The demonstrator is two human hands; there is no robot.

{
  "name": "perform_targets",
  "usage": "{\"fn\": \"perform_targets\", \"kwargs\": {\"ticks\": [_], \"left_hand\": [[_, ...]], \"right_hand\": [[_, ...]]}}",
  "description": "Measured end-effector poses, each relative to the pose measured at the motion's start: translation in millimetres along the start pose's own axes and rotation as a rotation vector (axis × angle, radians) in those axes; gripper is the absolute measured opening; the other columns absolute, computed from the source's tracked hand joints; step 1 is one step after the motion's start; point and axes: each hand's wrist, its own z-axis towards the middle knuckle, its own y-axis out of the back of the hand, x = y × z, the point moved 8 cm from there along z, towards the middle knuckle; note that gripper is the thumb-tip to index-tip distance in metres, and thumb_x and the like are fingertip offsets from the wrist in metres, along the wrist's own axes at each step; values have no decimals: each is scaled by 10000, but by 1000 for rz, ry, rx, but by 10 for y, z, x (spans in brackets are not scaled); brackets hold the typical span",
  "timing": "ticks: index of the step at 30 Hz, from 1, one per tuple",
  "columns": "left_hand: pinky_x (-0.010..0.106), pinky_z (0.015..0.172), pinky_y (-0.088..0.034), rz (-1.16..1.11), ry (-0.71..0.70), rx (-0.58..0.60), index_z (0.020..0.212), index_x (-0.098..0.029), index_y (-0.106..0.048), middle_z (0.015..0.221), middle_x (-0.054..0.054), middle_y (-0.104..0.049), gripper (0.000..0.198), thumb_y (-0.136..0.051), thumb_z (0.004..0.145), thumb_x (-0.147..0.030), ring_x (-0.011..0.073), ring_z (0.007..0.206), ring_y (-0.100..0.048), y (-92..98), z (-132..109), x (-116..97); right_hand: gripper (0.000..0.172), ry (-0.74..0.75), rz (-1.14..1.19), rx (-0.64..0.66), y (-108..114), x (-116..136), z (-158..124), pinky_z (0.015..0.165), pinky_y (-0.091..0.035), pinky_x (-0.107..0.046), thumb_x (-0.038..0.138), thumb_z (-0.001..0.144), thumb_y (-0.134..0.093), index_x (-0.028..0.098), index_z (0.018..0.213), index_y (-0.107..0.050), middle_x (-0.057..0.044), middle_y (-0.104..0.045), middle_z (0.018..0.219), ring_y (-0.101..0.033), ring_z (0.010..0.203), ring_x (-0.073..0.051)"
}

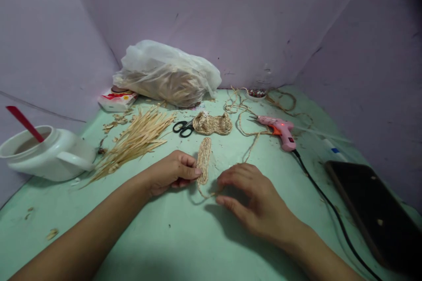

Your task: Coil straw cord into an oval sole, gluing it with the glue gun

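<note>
My left hand (176, 171) pinches the lower end of a flat, elongated oval coil of twisted straw cord (205, 158) between thumb and fingers. From the coil's bottom, the loose straw cord (206, 196) curves right toward my right hand (253, 197). That hand is open, its thumb and fingers apart on either side of the cord; whether a fingertip touches it is hard to see. Beyond the coil lies a finished-looking braided straw piece (212, 124) with a curved outline and raised loops. Black-handled scissors (183, 128) rest against its left end, blades partly hidden.
A pink glue gun (278, 129) with a black cable lies right, near a dark phone-like slab (369, 215). Left are straw strips (138, 140) and a white pot (62, 151) of liquid with a red stick. Behind stand a stuffed plastic bag (168, 72) and a bead dish (256, 94).
</note>
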Motion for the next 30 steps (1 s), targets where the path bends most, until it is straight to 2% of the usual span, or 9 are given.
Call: {"fn": "perform_targets", "kwargs": {"ticks": [3,7,8,10,13,23,26,30], "left_hand": [[202,370,-95,-10,8,-108,512,-160,-468,377,-65,-382,359,-734,551,-397,29,351,-260,73,0,8],[202,368,-97,-6,11,-156,502,-167,-449,359,-71,-370,358,-725,558,-388,25,334,-243,79,-6,4],[204,370,-98,-6,8,-160,494,-168,-440,355,-72,-365,363,-722,562,-386,23,333,-240,77,-9,1],[207,375,-95,-10,0,-169,481,-171,-424,352,-72,-358,369,-718,567,-377,21,333,-235,78,-13,-6],[213,379,-89,-20,-17,-170,474,-173,-421,348,-72,-349,362,-709,572,-369,23,335,-230,77,-16,-13],[221,405,-99,32,-53,-164,449,-167,-431,359,-71,-333,338,-689,550,-360,26,364,-230,59,-10,-33],[224,412,-105,37,-65,-160,444,-167,-426,361,-73,-324,342,-690,549,-358,28,370,-232,52,-10,-36],[229,418,-108,48,-68,-164,444,-168,-432,357,-74,-324,331,-684,556,-351,31,372,-229,41,-18,-39]], "right_hand": [[214,53,-69,93,-157,82,-18,840,-373,-426,326,791,-666,192,957,-640,-60,-696,880,-586,866,-232],[193,49,-120,68,-222,94,-26,889,-351,-457,381,833,-620,190,818,-643,-27,-672,717,-601,738,-197],[210,48,-112,39,-207,88,-30,870,-374,-433,383,853,-595,189,783,-636,-15,-660,673,-597,677,-175],[229,27,-78,-12,-171,53,-41,730,-437,-326,365,890,-540,191,777,-639,-5,-647,628,-580,578,-137],[217,-10,-48,-41,-139,1,-56,507,-396,-219,307,915,-491,196,846,-664,-12,-658,637,-577,524,-114],[154,21,-180,-77,-51,61,-75,489,-381,-223,266,870,-544,177,805,-651,-9,-638,631,-583,520,-122],[150,61,-207,-89,-33,110,-84,459,-352,-220,289,854,-563,184,836,-669,0,-612,594,-549,471,-111],[156,64,-201,-136,-16,101,-73,456,-342,-219,230,860,-539,187,814,-682,4,-587,555,-509,456,-104]]}}
